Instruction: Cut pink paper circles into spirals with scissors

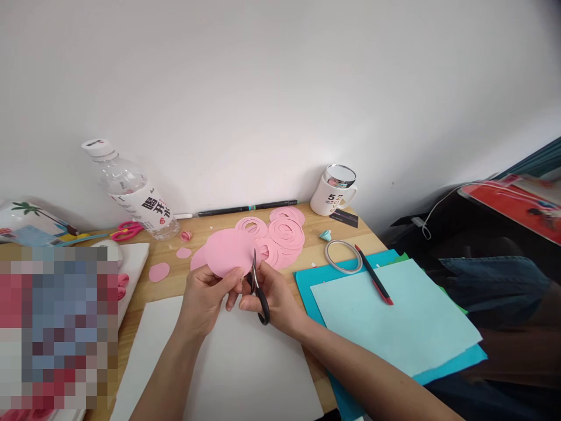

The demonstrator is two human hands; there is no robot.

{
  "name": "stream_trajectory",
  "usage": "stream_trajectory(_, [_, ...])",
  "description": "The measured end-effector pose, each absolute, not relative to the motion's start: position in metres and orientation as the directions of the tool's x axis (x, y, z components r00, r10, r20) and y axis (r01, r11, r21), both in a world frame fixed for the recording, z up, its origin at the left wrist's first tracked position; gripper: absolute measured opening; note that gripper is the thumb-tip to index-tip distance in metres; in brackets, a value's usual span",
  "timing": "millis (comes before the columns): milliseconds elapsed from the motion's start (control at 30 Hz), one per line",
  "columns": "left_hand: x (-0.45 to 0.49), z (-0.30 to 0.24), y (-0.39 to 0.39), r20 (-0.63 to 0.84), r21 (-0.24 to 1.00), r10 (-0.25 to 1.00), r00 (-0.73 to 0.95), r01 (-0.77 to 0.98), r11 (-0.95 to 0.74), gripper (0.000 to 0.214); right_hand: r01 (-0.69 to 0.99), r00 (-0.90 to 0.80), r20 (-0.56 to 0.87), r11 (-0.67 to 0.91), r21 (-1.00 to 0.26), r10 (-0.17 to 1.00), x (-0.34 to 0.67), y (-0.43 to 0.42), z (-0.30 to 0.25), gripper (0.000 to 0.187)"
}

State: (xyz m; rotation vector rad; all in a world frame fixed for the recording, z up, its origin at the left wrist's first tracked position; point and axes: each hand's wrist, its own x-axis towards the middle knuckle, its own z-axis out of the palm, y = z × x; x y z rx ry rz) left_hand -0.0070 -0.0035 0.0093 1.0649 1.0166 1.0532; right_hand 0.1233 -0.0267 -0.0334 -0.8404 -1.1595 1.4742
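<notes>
Left hand (204, 292) pinches pink paper disc (228, 251) by its lower edge, over white sheet (245, 362) at desk (315, 234) front edge. Right hand (274, 295) fingers closed through black scissors (258, 289), blades at the disc rim. Best: short snips, turn disc, not scissors.

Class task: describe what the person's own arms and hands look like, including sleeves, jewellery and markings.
The left forearm and right forearm are bare to the frame edge, with no sleeves in view. The left hand and right hand show no gloves, rings, watch, bracelet or markings that I can see.
</notes>
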Motion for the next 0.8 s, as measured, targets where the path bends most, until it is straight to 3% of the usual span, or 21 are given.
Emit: stream_trajectory(800, [-0.0077,0.0083,-0.0021,-0.134,0.958,0.976,0.170,-0.228,0.172,0.024,-0.338,-0.251,0.019,-0.069,-0.939,0.968,0.1240,-0.0271,-0.0266,0.050])
